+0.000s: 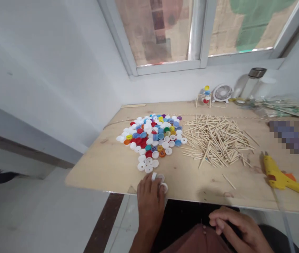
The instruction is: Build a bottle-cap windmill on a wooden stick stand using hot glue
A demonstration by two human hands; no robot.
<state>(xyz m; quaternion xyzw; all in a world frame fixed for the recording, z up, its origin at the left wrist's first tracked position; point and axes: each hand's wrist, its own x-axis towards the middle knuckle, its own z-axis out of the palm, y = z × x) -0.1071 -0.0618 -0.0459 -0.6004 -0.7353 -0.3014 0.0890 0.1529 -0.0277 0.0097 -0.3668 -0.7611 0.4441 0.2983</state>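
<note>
My left hand (150, 196) rests at the table's front edge, its fingers bent round a few white bottle caps. One white cap (154, 176) stands on its side at the fingertips, and another cap (163, 188) lies by the thumb. Just beyond is a spread heap of bottle caps (161, 136), mostly white with red, blue, yellow and orange ones. Over my lap, below the table edge, my right hand (236, 225) is closed, fingers curled in with the thumb against them; nothing shows in it.
A pile of short wooden sticks (218, 140) lies right of the caps, with one loose stick (229, 181) nearer me. A yellow glue gun (276, 174) lies at the right. Behind stand a small stick-and-cap model (203, 101), a white fan (222, 93) and a bottle (252, 82).
</note>
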